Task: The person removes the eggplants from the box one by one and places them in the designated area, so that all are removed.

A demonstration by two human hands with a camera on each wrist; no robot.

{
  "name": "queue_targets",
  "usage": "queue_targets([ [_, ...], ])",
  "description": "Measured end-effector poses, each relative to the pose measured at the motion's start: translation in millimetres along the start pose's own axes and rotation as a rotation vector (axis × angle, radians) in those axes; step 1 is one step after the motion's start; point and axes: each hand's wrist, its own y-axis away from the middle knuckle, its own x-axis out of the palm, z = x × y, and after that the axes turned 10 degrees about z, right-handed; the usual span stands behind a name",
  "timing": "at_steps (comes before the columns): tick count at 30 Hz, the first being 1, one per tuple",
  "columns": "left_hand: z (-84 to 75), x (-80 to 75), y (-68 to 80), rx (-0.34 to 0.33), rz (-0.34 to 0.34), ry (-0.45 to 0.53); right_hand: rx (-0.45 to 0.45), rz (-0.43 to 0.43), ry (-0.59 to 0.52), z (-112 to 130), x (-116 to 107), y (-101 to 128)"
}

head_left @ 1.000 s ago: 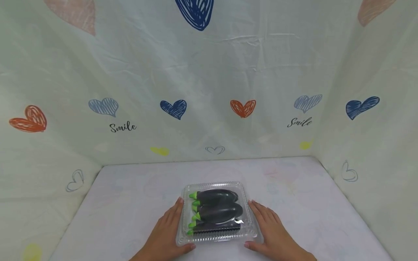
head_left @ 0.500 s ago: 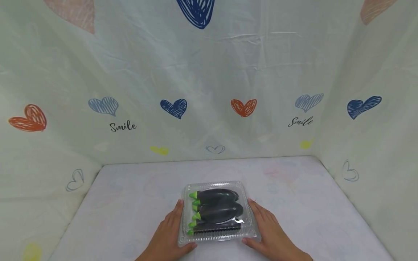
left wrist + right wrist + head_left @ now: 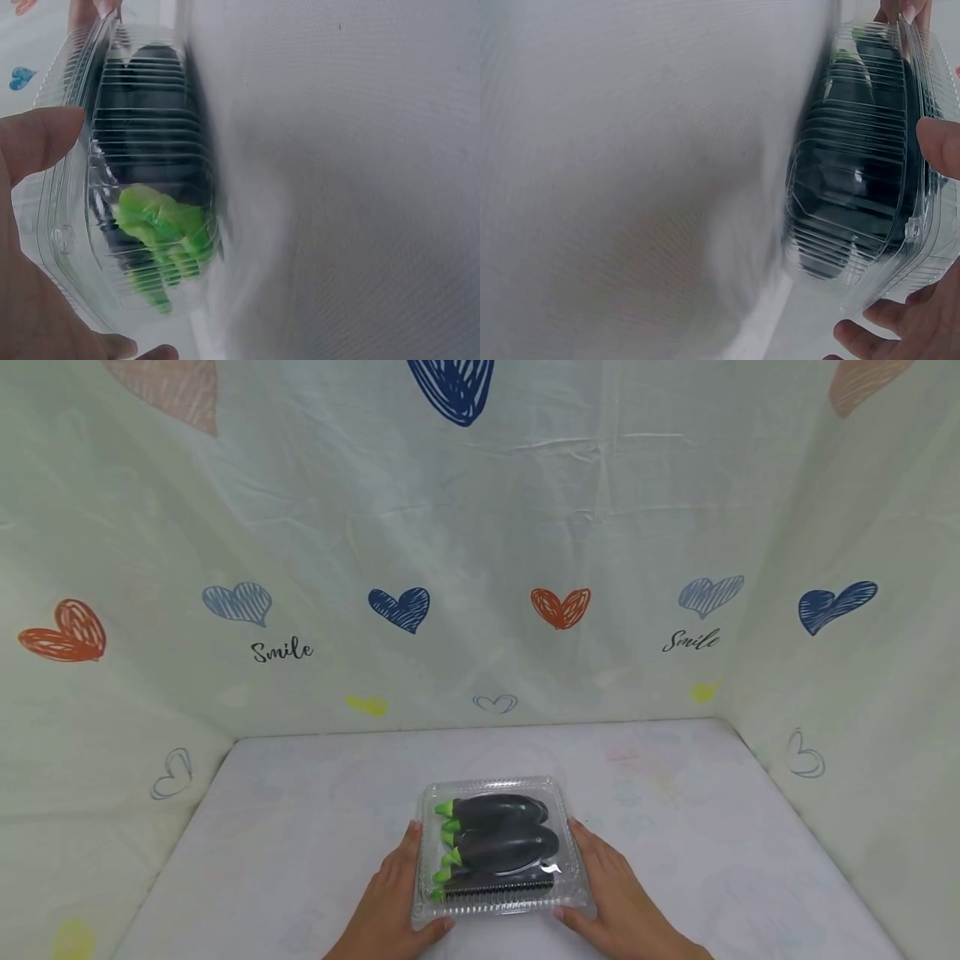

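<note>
Bright, even, soft light was cast throughout, faint shadows only, small glare seen on the clear box lid (image 3: 551,869), straight edges bowed in the head view, both wrist views smeared and unfocused.

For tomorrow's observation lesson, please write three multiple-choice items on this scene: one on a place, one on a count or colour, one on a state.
1. Where does the clear plastic box stand?
A. on the white table, between the two hands
B. against the back cloth
C. at the table's far right corner

2. What colour are the stem ends of the aubergines in the box?
A. red
B. bright green
C. blue

3. How is the lid of the box?
A. missing
B. swung wide open
C. down over the aubergines

Answers:
1 A, the left hand and right hand flank it on the table.
2 B, green tips point left.
3 C, the aubergines show through the closed clear lid.
</note>
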Motion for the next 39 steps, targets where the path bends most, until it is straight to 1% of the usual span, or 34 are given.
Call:
queue_targets([
  [7,2.3,3.7,0.8,0.081,-0.101,-0.011,-0.021,0.016,-0.002,-1.5,0.8,0.4],
  [13,0.1,4.4,0.9,0.056,-0.089,0.003,-0.012,0.014,-0.014,-0.9,0.5,-0.3],
  [17,-0.4,5.0,0.6,0.04,-0.083,0.019,0.038,0.022,-0.023,0.9,0.4,-0.7],
  [21,-0.4,6.2,-0.1,0.038,-0.107,0.022,0.092,0.056,-0.053,3.0,-0.9,-0.9],
  [27,-0.3,9.4,-0.7,0.074,-0.185,0.026,0.12,0.08,-0.079,4.2,-3.3,-3.6],
  [32,-2.5,11.0,-1.0,0.067,-0.185,0.102,0.127,0.076,-0.083,3.1,-2.6,-5.0],
  [34,-3.9,11.1,-0.9,0.052,-0.177,0.124,0.134,0.078,-0.079,3.0,-2.3,-5.4],
  [39,-6.4,12.1,-0.6,0.041,-0.193,0.133,0.14,0.072,-0.049,3.3,-2.2,-6.0],
])
